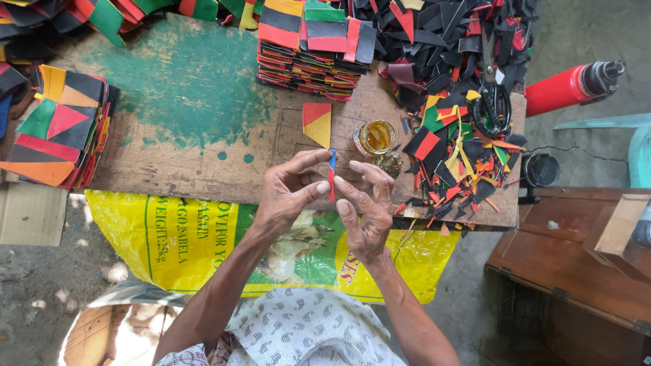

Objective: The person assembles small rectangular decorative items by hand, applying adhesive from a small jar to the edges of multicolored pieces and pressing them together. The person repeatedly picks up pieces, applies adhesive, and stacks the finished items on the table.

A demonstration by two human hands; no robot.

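My left hand (288, 186) and my right hand (365, 207) meet above the near edge of a worn wooden board (190, 102). Between their fingertips they pinch a thin red and blue piece (331, 175), held on edge. Just beyond it on the board lie a red and yellow square patch (317, 124) and a small open glass jar of amber glue (373, 137), with its lid (390, 163) beside it.
A stack of sewn coloured squares (308, 51) stands at the back, another stack (57, 129) at the left. Scraps (461, 156) and black scissors (491, 102) lie at the right. A yellow sack (183, 237) hangs below the board. A red cylinder (566, 87) and a wooden box (576, 264) are right.
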